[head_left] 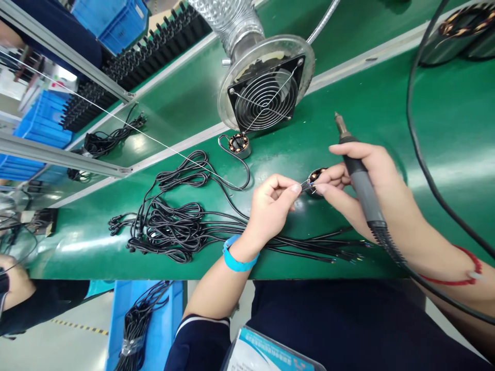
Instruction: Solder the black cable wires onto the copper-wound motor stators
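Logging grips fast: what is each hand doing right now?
Left hand: closed, pinching a thin wire.
Right hand: closed, holding the soldering iron, fingertips on the small motor stator.

Nothing can be read here. The only print is on the card or badge at the bottom edge, below the green bench: small blue and white lines, too blurred and too small to make out.
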The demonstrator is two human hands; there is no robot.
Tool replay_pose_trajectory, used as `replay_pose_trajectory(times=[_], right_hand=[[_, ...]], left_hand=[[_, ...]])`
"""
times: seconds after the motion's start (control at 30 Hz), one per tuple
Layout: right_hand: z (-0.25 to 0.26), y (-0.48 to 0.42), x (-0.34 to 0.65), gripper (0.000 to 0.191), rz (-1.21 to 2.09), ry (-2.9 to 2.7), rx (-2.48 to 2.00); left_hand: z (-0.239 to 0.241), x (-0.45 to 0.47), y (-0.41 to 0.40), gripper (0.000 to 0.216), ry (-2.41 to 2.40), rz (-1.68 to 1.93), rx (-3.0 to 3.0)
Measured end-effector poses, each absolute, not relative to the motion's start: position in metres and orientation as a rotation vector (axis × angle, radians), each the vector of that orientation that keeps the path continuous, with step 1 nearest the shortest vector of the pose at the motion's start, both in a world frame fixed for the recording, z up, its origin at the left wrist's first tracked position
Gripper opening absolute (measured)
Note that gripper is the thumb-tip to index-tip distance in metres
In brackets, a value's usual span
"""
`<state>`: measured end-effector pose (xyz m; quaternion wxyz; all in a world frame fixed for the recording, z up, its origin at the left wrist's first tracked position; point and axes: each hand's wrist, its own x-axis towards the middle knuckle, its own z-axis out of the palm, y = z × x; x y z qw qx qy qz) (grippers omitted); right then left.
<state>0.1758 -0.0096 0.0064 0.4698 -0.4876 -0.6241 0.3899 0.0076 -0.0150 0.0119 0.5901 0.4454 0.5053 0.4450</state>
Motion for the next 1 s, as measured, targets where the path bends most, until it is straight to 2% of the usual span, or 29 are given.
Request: replay_pose_trajectory(times=[0.2, 0.37, 0.53, 1.0], right_hand=[[0.004, -0.008, 0.172, 0.043, 0.982, -1.509, -1.121], [0.01, -0.007, 0.173, 0.043, 0.967, -1.589, -1.089], [0.011, -0.005, 0.173, 0.041, 0.93, -1.611, -1.076], [0.002, -0.001, 0.193, 0.046, 0.784, -1.889, -1.098]], left_hand=[[0.002, 0.007, -0.015, 0.019, 1.208, 1.322, 1.609], [0.003, 0.006, -0.014, 0.017, 1.174, 1.336, 1.903], [0.007, 0.005, -0.014, 0.011, 1.197, 1.229, 1.94], [0.009, 0.003, -0.014, 0.015, 1.283, 1.074, 1.731]])
